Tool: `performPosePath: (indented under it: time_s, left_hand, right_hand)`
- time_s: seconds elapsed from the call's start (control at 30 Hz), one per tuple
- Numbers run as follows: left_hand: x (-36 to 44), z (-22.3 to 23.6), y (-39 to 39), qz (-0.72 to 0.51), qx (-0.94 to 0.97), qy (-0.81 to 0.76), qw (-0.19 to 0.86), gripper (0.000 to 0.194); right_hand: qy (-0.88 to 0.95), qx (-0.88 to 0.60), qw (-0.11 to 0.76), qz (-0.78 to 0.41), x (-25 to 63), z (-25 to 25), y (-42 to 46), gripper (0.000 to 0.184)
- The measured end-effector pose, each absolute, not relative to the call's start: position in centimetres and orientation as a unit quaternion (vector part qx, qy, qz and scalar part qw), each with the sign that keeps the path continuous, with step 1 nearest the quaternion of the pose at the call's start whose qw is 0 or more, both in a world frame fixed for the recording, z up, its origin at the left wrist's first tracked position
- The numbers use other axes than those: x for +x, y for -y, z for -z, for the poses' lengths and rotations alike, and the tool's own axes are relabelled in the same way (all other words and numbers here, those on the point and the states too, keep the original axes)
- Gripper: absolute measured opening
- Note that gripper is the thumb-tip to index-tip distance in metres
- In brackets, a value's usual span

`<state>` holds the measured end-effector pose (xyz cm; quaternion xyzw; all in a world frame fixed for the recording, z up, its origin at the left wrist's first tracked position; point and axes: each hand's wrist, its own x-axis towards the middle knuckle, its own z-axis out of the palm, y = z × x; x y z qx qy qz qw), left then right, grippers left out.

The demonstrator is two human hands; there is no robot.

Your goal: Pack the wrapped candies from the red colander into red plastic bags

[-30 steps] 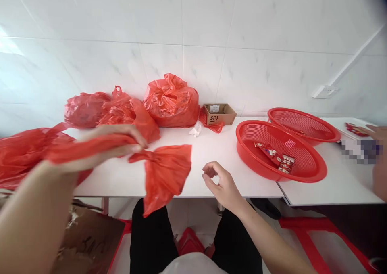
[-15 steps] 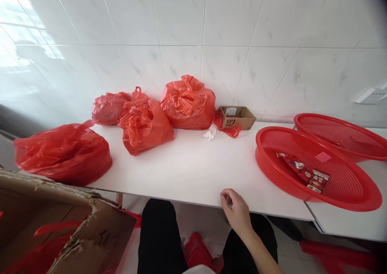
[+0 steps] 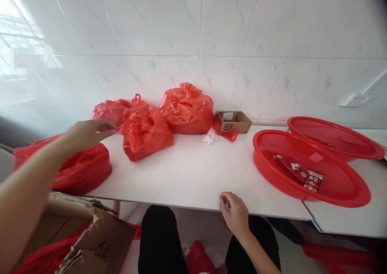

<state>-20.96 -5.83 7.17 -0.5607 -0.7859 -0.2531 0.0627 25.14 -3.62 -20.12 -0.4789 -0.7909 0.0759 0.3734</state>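
White table (image 3: 187,177) is running along the tiled wall. Near left, a torn-edged carton (image 3: 102,237) is standing open below table level, with red plastic (image 3: 51,254) lying inside. On the right, two red baskets are sitting with rims overlapping in view. The near basket (image 3: 267,165) is holding a few packets (image 3: 313,181), red and white, bunched on its floor. The far basket (image 3: 317,129) is holding something small and reddish, too little showing to name.

Four filled red bags are occupying the left half; plastic is hiding what is in them. The low, wide near-left bag (image 3: 96,175) is resting by the table edge, partly covered by the left forearm. The far-right bag (image 3: 187,110) is bulging against the wall, the middle bag (image 3: 148,139) is slumping just left of it, and the far-left bag (image 3: 109,109) is showing behind.

Left hand (image 3: 90,132) is hanging over the near-left bag, fingers blurred, loosely extended rightward, gripping nothing visible; cannot tell about contact. Right hand (image 3: 236,211) is lying at the near edge, fingers loosely curled, a small gap at the thumb, nothing held.

A small SF box (image 3: 238,127) is standing open by the wall, loose red film (image 3: 231,135) spreading at its foot. Crumpled tissue (image 3: 208,137) is lying just left.
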Motion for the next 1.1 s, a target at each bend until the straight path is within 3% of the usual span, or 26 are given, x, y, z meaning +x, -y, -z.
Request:
performPosePath:
  time_s: [0.13,0.27,0.43,0.57,0.63,0.8,0.97,1.03,1.1]
  left_hand:
    - [-17.3,-3.7,-2.1,0.280,-0.593,0.754,0.048,0.031]
    - [-15.7,-2.1,-4.9,0.364,-0.557,0.745,0.048,0.027]
    - [-17.9,-7.4,-5.6,0.520,-0.398,0.754,0.039,0.025]
    - [-17.8,-12.6,-5.5,0.654,-0.286,0.700,0.032,0.046]
    - [-15.9,-13.0,-4.8,0.688,-0.300,0.661,-0.003,0.045]
    - [-5.5,-6.0,-1.4,0.684,-0.426,0.586,-0.085,0.042]
    - [6.0,4.6,3.3,0.603,-0.494,0.562,-0.276,0.042]
    - [7.7,7.7,4.9,0.586,-0.486,0.561,-0.324,0.044]
    - [7.3,9.7,6.0,0.594,-0.454,0.576,-0.331,0.046]
  right_hand:
    - [0.797,-0.474,0.367,-0.078,25.2,20.0,3.8,0.008]
    - [0.808,-0.456,0.363,-0.084,25.6,19.7,4.1,0.009]
    - [0.819,-0.442,0.355,-0.086,25.7,19.8,4.1,0.011]
    - [0.807,-0.450,0.369,-0.099,25.5,20.1,3.9,0.010]
    - [0.783,-0.467,0.380,-0.155,25.5,19.6,3.8,0.009]
    - [0.655,-0.436,0.447,-0.426,24.6,15.0,3.5,0.021]
    - [0.605,-0.349,0.479,-0.532,21.5,10.4,3.7,0.044]
    - [0.606,-0.350,0.467,-0.541,21.0,10.4,3.7,0.040]
    - [0.607,-0.361,0.457,-0.540,21.7,11.3,3.6,0.024]
